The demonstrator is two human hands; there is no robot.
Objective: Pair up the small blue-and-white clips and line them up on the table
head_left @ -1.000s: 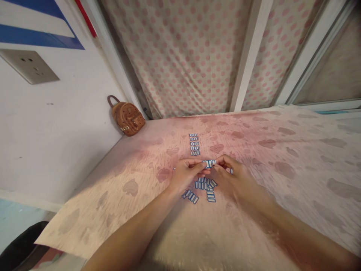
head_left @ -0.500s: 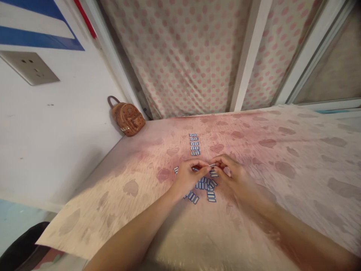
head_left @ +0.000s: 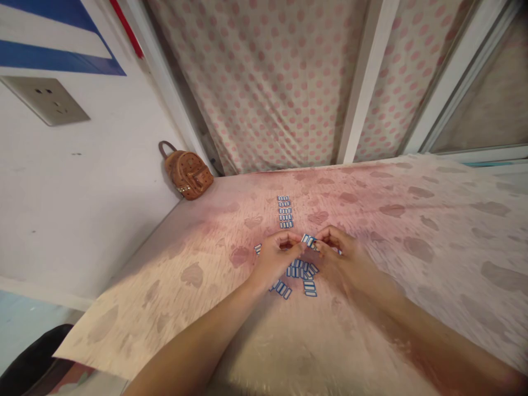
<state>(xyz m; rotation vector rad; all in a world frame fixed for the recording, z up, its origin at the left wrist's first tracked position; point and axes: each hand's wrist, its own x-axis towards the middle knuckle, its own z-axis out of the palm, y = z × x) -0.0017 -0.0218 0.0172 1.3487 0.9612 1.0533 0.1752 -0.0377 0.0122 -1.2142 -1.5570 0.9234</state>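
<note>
"What takes up the most room?"

"The tabletop (head_left: 433, 286), with a pinkish cover marked with hearts and spades. Behind it hangs a polka-dotted curtain (head_left: 268, 82), and a white wall (head_left: 103, 198) runs up on the left."

"Any containers?"

"A small brown backpack (head_left: 190, 175) in the far left corner, tilted beside the wall. There's a pocket on its front, but I can't tell what the bag holds; the inside is hidden."

"And the hands?"

"Close together near the middle, over the tabletop. The left hand (head_left: 277, 256) and the right hand (head_left: 344, 254) pinch one piece between them, thumbs toward the person, fingertips at either end."

"What else is about them?"

"Just beyond the hands, a neat column (head_left: 285, 211) of five short rows of blue-and-white pieces, lying open on the cover. Nearer the person is a loose pile (head_left: 296, 270) of similar pieces, some overlapping, partly hidden by the left hand. One stray piece (head_left: 258, 249) peeks out at the left hand's outer side."

"And the smallest?"

"That held piece (head_left: 307, 240), white with blue edging, tilted between the fingertips and partly covered by them, between the column and the pile."
</note>
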